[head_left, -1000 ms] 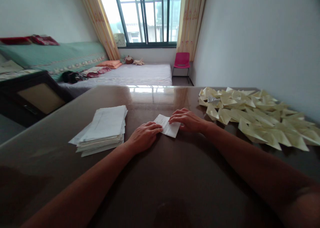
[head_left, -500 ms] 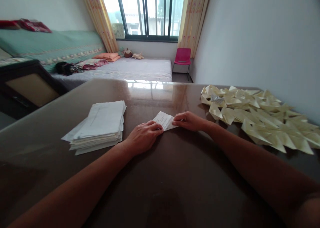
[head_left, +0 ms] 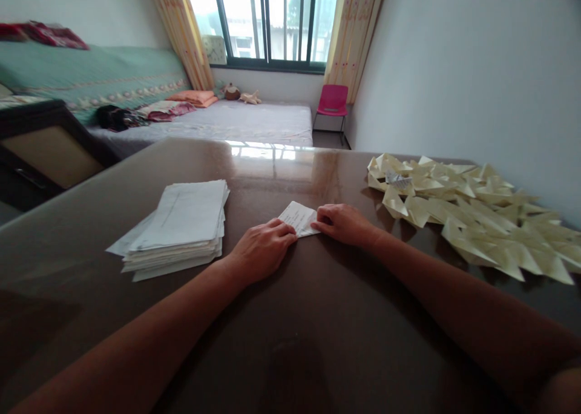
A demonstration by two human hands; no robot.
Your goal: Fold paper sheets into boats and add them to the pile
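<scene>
A small folded piece of printed white paper [head_left: 299, 216] lies on the glossy brown table [head_left: 290, 317] between my hands. My left hand [head_left: 265, 247] rests over its left corner, with the fingers together and pressing it down. At the right edge of the paper, my right hand [head_left: 342, 223] has its fingers curled, and thumb and forefinger pinch that edge. The parts of the paper under my fingers are hidden.
Left of my hands lies a stack of white paper sheets [head_left: 181, 217]. Many folded cream paper pieces [head_left: 476, 208] spread along the table's right side, one of them printed grey-white [head_left: 398, 180]. Beyond the table are a bed [head_left: 263, 120] and a pink chair [head_left: 333, 101].
The paper's right flap, raised before, now looks flatter, and my right hand has curled more over that edge. My left hand has stayed nearly in place. The view has shifted slightly.
</scene>
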